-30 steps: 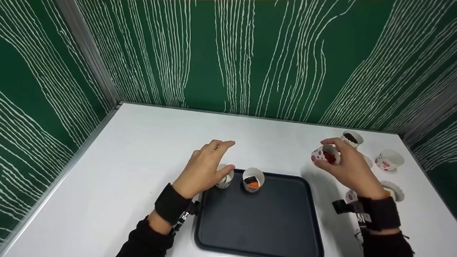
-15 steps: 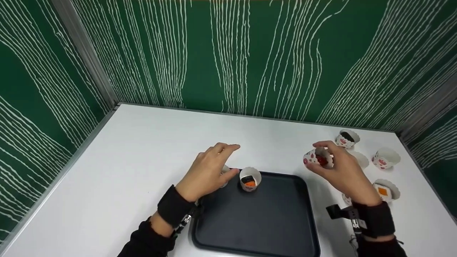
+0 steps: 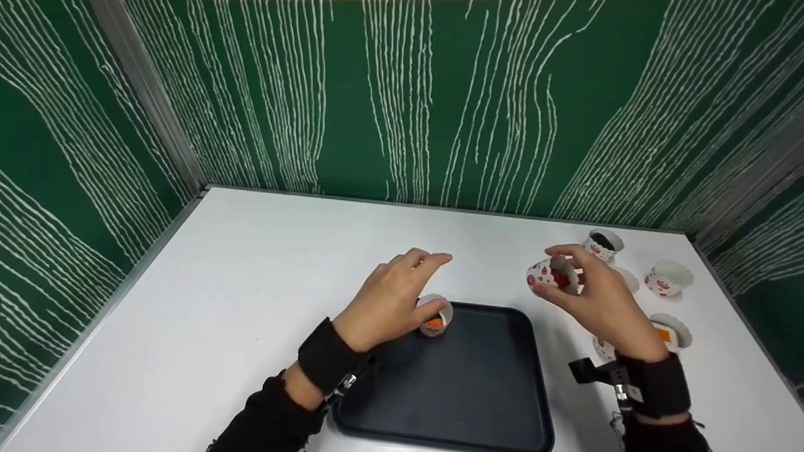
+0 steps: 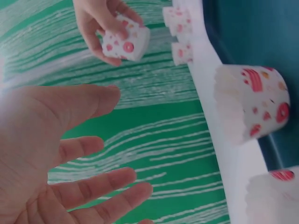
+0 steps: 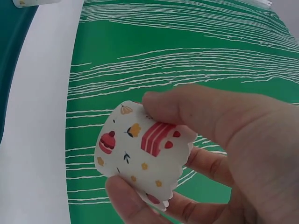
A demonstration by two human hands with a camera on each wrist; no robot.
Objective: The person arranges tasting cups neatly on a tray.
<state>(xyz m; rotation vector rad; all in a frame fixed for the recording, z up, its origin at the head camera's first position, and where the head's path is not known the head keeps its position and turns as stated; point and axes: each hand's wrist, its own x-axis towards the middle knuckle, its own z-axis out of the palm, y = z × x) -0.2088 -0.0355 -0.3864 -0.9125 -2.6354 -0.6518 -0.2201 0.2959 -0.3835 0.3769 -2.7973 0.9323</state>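
My right hand (image 3: 606, 301) pinches a white paper baking cup (image 5: 140, 151) between thumb and fingers, raised to the right of the tray. The cup is tilted, its scalloped mouth towards the palm, with something red inside in the head view. My left hand (image 3: 392, 304) hovers over the dark tray (image 3: 477, 376) at its back left, fingers spread, holding nothing. Beneath its thumb stands a paper cup (image 3: 433, 329) with a black and orange piece inside. A second cup (image 4: 273, 200) shows in the left wrist view; in the head view the left hand hides it.
Several more paper cups stand at the table's right: one with a dark piece (image 3: 603, 245), one farther right (image 3: 669, 279), and one with a white and orange piece (image 3: 675, 333). The right forearm partly covers others. A green wall with white lines (image 3: 402, 100) closes off the back.
My left hand has moved right over the tray's back edge and now covers the left cup. The right hand keeps its hold on its cup, hardly moving relative to the tray. The view has shifted slightly.
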